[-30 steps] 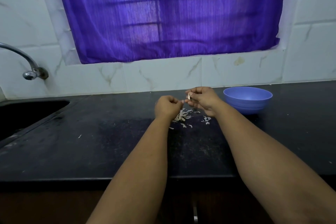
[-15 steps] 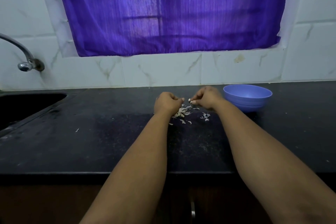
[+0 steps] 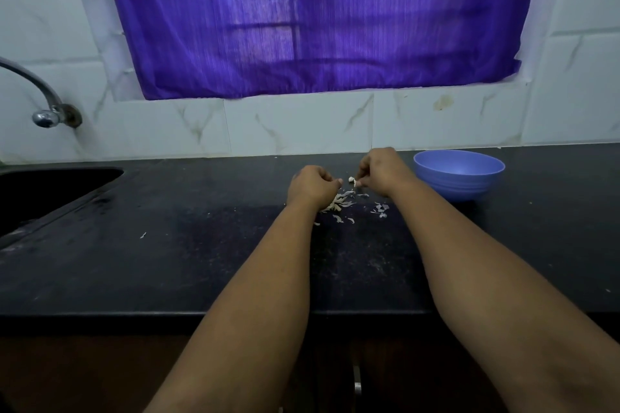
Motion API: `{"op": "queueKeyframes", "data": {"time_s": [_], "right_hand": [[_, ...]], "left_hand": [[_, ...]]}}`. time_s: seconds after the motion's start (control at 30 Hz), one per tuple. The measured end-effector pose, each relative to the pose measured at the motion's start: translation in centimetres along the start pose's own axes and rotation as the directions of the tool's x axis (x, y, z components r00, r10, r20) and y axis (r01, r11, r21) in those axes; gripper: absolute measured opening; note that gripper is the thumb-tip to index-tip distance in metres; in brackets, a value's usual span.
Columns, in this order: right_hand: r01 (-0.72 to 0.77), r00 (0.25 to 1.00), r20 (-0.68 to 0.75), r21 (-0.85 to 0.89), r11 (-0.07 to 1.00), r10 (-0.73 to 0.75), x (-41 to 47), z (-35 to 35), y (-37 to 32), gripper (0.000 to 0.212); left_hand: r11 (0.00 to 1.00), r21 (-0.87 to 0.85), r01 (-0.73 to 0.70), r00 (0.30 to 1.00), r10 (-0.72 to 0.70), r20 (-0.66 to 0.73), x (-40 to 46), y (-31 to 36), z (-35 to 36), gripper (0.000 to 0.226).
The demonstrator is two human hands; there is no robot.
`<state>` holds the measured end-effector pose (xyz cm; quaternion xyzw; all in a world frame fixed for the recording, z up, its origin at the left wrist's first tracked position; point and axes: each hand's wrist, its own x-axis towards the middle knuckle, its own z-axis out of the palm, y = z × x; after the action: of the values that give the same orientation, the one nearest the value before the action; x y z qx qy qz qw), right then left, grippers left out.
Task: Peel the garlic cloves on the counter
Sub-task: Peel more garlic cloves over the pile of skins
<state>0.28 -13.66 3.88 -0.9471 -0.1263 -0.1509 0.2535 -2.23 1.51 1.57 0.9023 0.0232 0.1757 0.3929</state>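
My right hand (image 3: 380,171) hovers just above the black counter (image 3: 201,261) and pinches a small white garlic clove (image 3: 352,180) at its fingertips. My left hand (image 3: 313,186) is a short gap to the left of the clove, fingers curled into a loose fist with the thumb tip pointing at it; nothing shows inside the fist. A small heap of pale garlic peels (image 3: 339,204) lies on the counter under and between the hands, partly hidden by my left wrist. More peel scraps (image 3: 380,209) lie to the right.
A blue plastic bowl (image 3: 459,174) stands on the counter just right of my right hand, its inside hidden. A dark sink (image 3: 50,191) with a metal tap (image 3: 47,111) sits at the far left. A tiled wall and purple curtain stand behind.
My right hand has come down toward the counter with the clove, and the hands have drawn slightly apart. My left hand has stayed curled.
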Motion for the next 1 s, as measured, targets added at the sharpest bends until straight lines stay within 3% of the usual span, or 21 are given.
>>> {"op": "queueKeyframes", "data": {"time_s": [0.17, 0.27, 0.33, 0.43, 0.53, 0.63, 0.73, 0.83, 0.93, 1.0], "right_hand": [[0.018, 0.992, -0.12, -0.049, 0.999, -0.024, 0.1, -0.7, -0.8, 0.019], [0.032, 0.999, 0.038, -0.234, 0.972, -0.024, -0.1, 0.2, -1.1, 0.009], [0.026, 0.992, 0.128, -0.318, 0.948, 0.016, -0.5, 0.7, -1.4, 0.014], [0.009, 0.997, 0.07, -0.229, 0.973, 0.008, 0.0, 0.4, -1.4, 0.014], [-0.013, 0.993, 0.109, -0.196, 0.98, 0.035, -0.1, 0.9, -1.2, 0.013], [-0.076, 0.994, 0.079, 0.038, 0.996, 0.073, -0.4, 1.1, -0.6, 0.006], [-0.14, 0.99, 0.042, 0.32, 0.937, 0.133, -0.2, 0.7, 0.0, 0.015], [-0.227, 0.974, 0.148, 0.587, 0.777, 0.173, -0.3, 1.1, -0.6, 0.021], [-0.266, 0.963, 0.218, 0.698, 0.665, 0.156, -0.5, 1.4, -1.8, 0.022], [-0.288, 0.957, 0.26, 0.787, 0.546, 0.129, -0.5, 1.3, -2.2, 0.02]], "left_hand": [[1.0, -0.003, 0.009, 1.0, -0.009, -0.004, 0.1, -0.1, 0.0, 0.023], [1.0, 0.007, 0.025, 1.0, -0.025, -0.012, 0.1, 0.0, 0.0, 0.022], [0.999, 0.009, 0.031, 0.999, -0.031, -0.016, 0.1, 0.0, -0.1, 0.022], [1.0, -0.003, 0.031, 0.999, -0.031, -0.009, 0.0, 0.0, -0.1, 0.021], [1.0, -0.008, 0.026, 1.0, -0.026, -0.013, 0.2, -0.2, -0.1, 0.017], [0.998, -0.069, -0.003, 1.0, 0.004, 0.012, 0.3, -0.4, 0.2, 0.02], [0.969, -0.245, -0.031, 0.999, 0.028, -0.019, 0.2, -0.2, 0.4, 0.027], [0.937, -0.341, -0.08, 0.994, 0.049, -0.099, 0.3, 0.0, 0.4, 0.015], [0.897, -0.432, -0.093, 0.987, 0.028, -0.155, 0.4, 0.1, 0.3, 0.002], [0.833, -0.546, -0.091, 0.985, -0.005, -0.171, 0.6, 0.1, 0.2, 0.008]]}}
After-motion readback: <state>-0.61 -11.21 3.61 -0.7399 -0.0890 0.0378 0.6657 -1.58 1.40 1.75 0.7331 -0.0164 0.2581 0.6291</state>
